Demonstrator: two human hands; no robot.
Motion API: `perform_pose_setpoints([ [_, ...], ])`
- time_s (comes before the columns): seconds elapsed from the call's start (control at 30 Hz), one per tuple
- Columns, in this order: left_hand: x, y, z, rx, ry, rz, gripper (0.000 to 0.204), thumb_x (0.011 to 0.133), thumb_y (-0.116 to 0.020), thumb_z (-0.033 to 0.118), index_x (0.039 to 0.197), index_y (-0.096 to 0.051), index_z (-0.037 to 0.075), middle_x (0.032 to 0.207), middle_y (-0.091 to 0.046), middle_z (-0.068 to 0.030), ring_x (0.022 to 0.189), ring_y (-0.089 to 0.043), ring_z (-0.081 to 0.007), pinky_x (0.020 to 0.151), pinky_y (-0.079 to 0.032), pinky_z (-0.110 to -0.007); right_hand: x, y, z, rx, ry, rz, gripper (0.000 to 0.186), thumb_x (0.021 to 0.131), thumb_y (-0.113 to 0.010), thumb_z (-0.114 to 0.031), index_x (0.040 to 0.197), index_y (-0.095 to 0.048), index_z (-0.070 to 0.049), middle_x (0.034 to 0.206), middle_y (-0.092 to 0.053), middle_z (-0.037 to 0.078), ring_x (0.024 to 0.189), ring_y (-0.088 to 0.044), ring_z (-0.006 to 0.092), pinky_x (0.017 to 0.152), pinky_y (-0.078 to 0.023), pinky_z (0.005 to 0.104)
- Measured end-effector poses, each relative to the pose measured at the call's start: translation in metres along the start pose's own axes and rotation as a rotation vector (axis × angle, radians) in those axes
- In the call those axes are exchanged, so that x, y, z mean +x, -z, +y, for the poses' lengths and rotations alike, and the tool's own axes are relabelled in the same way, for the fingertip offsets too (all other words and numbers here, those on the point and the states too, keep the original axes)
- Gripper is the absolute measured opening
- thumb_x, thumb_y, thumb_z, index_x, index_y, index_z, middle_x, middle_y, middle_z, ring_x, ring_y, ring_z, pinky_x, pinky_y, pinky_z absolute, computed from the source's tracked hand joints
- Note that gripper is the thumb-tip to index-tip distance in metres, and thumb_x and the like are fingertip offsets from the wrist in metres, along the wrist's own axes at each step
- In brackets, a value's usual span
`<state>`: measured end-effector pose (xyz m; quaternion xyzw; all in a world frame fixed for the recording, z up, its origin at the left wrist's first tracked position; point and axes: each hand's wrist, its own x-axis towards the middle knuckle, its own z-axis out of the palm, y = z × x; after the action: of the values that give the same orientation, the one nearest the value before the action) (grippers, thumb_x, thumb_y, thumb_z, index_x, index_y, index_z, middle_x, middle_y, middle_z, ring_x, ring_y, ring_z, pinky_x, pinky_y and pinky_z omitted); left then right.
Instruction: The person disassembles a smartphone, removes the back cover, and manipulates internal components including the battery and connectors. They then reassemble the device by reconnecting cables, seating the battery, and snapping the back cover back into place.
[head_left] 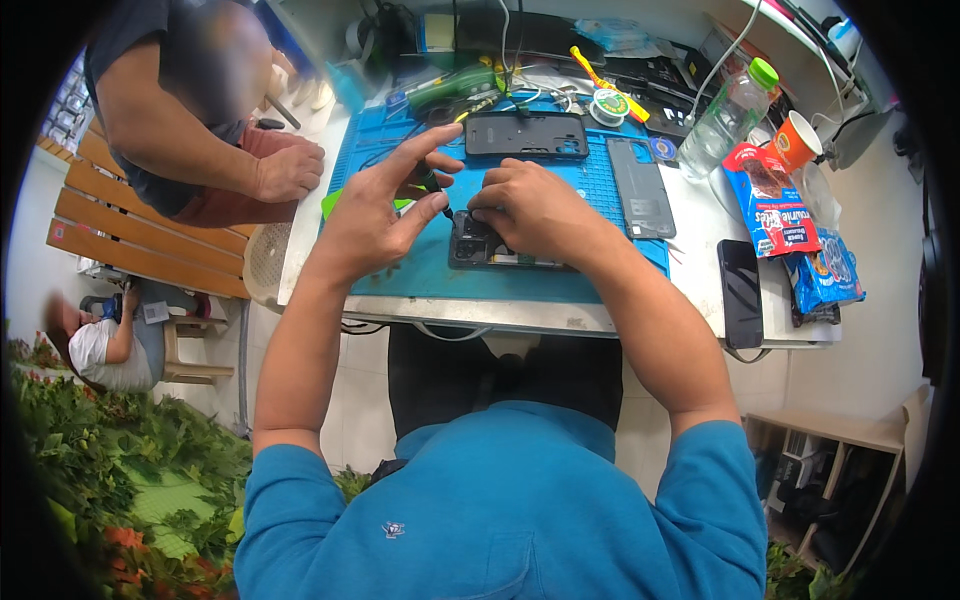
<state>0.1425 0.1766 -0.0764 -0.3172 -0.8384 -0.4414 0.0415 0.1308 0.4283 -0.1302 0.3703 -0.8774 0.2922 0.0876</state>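
Note:
An opened phone (pixel 478 252) with its insides bare lies on a blue work mat (pixel 400 280) in front of me. My left hand (pixel 380 210) holds a dark, slim screwdriver (pixel 430 181) between thumb and fingers, index finger stretched out. The tool slants down to the phone's upper left corner; its very tip is hard to make out. My right hand (pixel 540 208) rests over the phone's upper part, fingertips pinched together near the same corner. Whatever they grip is hidden. Behind the hands lies a black phone frame or case (pixel 525 136).
To the right are a grey back panel (pixel 643 190), a solder spool (pixel 608 107), a bottle (pixel 725 120), a paper cup (pixel 795 141), snack bags (pixel 768 205) and a black smartphone (pixel 740 292). Cables and tools crowd the back. Another person's hand (pixel 290 172) is at the left edge.

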Motion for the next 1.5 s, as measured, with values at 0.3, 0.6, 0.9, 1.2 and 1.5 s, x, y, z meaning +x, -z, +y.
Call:
perform_pose_setpoints([
  [0.3,0.004,0.000,0.011,0.094,-0.006,0.003,0.064,0.099,-0.083,0.002,0.159,-0.063,0.013,0.115,-0.081,-0.0098,0.097,-0.079,-0.0147,0.089,-0.063,-0.031,0.000,-0.005,-0.001,-0.013,-0.002,-0.023,0.017,0.097,-0.074,-0.015,0.105,-0.088,-0.009,0.101,-0.076,0.012,0.108,-0.070,0.0351,0.099,-0.058,0.0487],
  [0.6,0.001,0.000,0.013,0.060,0.026,-0.013,0.061,0.099,-0.083,0.002,0.157,-0.064,0.010,0.116,-0.081,-0.0082,0.099,-0.078,-0.0116,0.089,-0.061,-0.028,-0.001,-0.007,-0.002,0.003,-0.014,-0.004,0.018,0.096,-0.075,-0.013,0.106,-0.089,-0.009,0.102,-0.077,0.012,0.108,-0.071,0.0355,0.099,-0.058,0.0485],
  [0.9,-0.004,0.001,0.013,0.094,0.027,-0.006,0.067,0.098,-0.083,0.000,0.161,-0.060,0.010,0.126,-0.080,-0.0104,0.103,-0.079,-0.0135,0.093,-0.062,-0.030,0.000,-0.009,0.002,0.008,-0.018,0.004,0.017,0.094,-0.076,-0.011,0.106,-0.089,-0.009,0.102,-0.077,0.012,0.108,-0.071,0.0357,0.098,-0.058,0.0480],
  [1.2,-0.012,-0.015,-0.012,-0.086,0.031,0.159,0.081,0.094,-0.085,-0.005,0.165,-0.054,0.016,0.113,-0.080,-0.0096,0.101,-0.081,-0.0162,0.092,-0.066,-0.031,0.001,-0.009,-0.001,0.027,-0.006,0.008,0.017,0.094,-0.078,-0.012,0.106,-0.089,-0.010,0.102,-0.077,0.011,0.109,-0.071,0.0343,0.098,-0.058,0.0481],
  [1.5,-0.015,-0.020,-0.018,-0.255,0.032,0.343,0.077,0.093,-0.089,-0.004,0.162,-0.055,0.007,0.107,-0.078,-0.0073,0.096,-0.078,-0.0112,0.088,-0.065,-0.028,0.006,-0.009,-0.006,0.109,-0.008,0.012,0.016,0.094,-0.083,-0.017,0.106,-0.084,-0.006,0.103,-0.076,0.012,0.108,-0.070,0.0340,0.096,-0.057,0.0475],
])
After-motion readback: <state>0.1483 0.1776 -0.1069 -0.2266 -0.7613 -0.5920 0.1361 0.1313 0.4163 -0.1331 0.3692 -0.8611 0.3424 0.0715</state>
